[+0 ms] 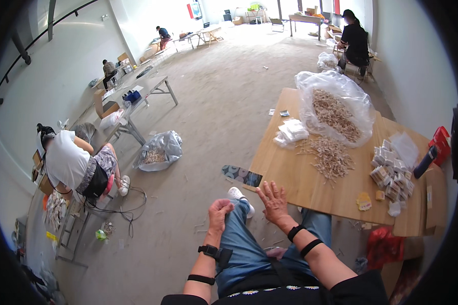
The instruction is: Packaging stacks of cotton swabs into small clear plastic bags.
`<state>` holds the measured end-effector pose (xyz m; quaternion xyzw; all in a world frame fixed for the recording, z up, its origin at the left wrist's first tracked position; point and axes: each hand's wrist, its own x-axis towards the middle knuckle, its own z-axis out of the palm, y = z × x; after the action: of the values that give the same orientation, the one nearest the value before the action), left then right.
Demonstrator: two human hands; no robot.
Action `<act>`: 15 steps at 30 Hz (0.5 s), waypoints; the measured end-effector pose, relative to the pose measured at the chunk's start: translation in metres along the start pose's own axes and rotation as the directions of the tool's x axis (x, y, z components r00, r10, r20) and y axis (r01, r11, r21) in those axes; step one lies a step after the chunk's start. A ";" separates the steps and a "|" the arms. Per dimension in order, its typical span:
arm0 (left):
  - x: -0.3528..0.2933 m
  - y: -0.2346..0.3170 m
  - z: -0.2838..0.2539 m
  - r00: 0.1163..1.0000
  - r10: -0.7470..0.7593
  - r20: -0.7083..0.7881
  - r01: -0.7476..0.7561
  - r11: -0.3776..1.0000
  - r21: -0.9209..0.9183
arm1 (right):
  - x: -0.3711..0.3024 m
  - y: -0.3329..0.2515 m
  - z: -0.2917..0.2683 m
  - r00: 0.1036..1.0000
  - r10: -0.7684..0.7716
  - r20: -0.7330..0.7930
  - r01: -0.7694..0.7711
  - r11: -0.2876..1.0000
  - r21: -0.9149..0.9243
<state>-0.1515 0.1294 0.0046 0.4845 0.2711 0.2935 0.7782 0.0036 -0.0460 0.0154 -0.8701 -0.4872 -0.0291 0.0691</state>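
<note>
My left hand [220, 211] is closed in a pinch above my left knee. A pale bit shows at its fingertips, too small to make out. My right hand [275, 204] is open, fingers spread, by the near left corner of the wooden table [290, 178]. Just beyond it a dark patterned strip [241, 175] juts past the table's edge. On the table small tan stick-like pieces lie in a loose pile [331, 157], in front of a large clear plastic bag [361, 96] full of them. Left of the pile is a stack of clear small bags [292, 131].
Filled small packets [392, 175] are heaped at the table's right, near a dark bottle [426, 161] and a red bag [438, 145]. A yellow card [364, 202] lies near the front edge. A person [74, 162] sits at left; another bag of pieces [159, 151] stands on the floor.
</note>
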 end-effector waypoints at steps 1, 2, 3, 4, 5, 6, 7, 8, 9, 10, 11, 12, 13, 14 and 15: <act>0.000 0.000 0.000 1.000 0.000 -0.005 0.000 1.000 0.001 | 0.000 0.000 -0.001 1.000 0.012 0.002 -0.012 1.000 0.014; 0.000 0.000 0.000 1.000 0.000 0.000 0.000 1.000 0.005 | 0.000 0.000 -0.001 1.000 0.008 0.004 -0.008 1.000 0.016; -0.001 0.001 0.000 1.000 0.000 0.006 0.000 1.000 0.009 | 0.000 -0.001 -0.001 1.000 0.010 0.005 -0.010 1.000 0.010; -0.001 0.000 -0.001 1.000 0.000 0.002 0.000 1.000 0.009 | -0.001 -0.001 -0.001 1.000 0.012 0.007 -0.012 1.000 0.004; 0.000 0.000 -0.002 1.000 0.005 0.014 -0.005 1.000 0.016 | -0.001 -0.001 -0.002 1.000 0.009 0.009 -0.009 1.000 0.005; 0.000 -0.001 -0.003 1.000 0.011 0.026 -0.011 1.000 0.023 | -0.001 -0.002 -0.002 1.000 0.009 0.003 -0.009 1.000 -0.001; -0.001 -0.001 -0.002 1.000 0.010 0.022 -0.011 1.000 0.024 | -0.001 -0.002 -0.001 1.000 0.009 -0.002 -0.009 1.000 -0.006; -0.001 0.000 -0.002 1.000 0.015 0.022 -0.016 0.999 0.031 | -0.001 -0.002 -0.001 1.000 0.006 0.000 -0.006 1.000 -0.004; -0.001 0.000 -0.001 1.000 0.020 0.021 -0.021 0.999 0.039 | -0.001 -0.001 -0.001 1.000 0.006 -0.007 -0.006 1.000 -0.001; -0.001 0.001 0.000 1.000 0.018 0.021 -0.019 0.999 0.040 | -0.001 0.000 0.000 1.000 0.009 -0.013 -0.009 1.000 0.001; -0.002 0.001 0.001 1.000 0.014 0.022 -0.015 0.999 0.033 | -0.002 0.000 0.001 1.000 0.009 -0.011 -0.009 1.000 0.003; -0.002 0.002 0.001 1.000 0.011 0.023 -0.011 1.000 0.025 | -0.002 0.000 0.001 1.000 0.005 -0.023 -0.005 1.000 -0.004; -0.002 0.002 0.002 1.000 0.009 0.022 -0.009 1.000 0.026 | -0.002 0.000 0.002 0.999 0.000 -0.034 -0.001 1.000 -0.011; -0.003 0.003 0.003 1.000 0.006 0.007 -0.006 1.000 0.026 | -0.002 0.000 0.003 1.000 0.000 -0.032 0.000 1.000 -0.010; -0.004 0.004 0.004 1.000 0.002 -0.009 -0.002 1.000 0.025 | -0.002 0.000 0.003 1.000 0.007 -0.026 -0.007 1.000 0.002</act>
<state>-0.1518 0.1256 0.0101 0.4931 0.2778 0.2932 0.7705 0.0026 -0.0470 0.0128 -0.8712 -0.4834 -0.0395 0.0764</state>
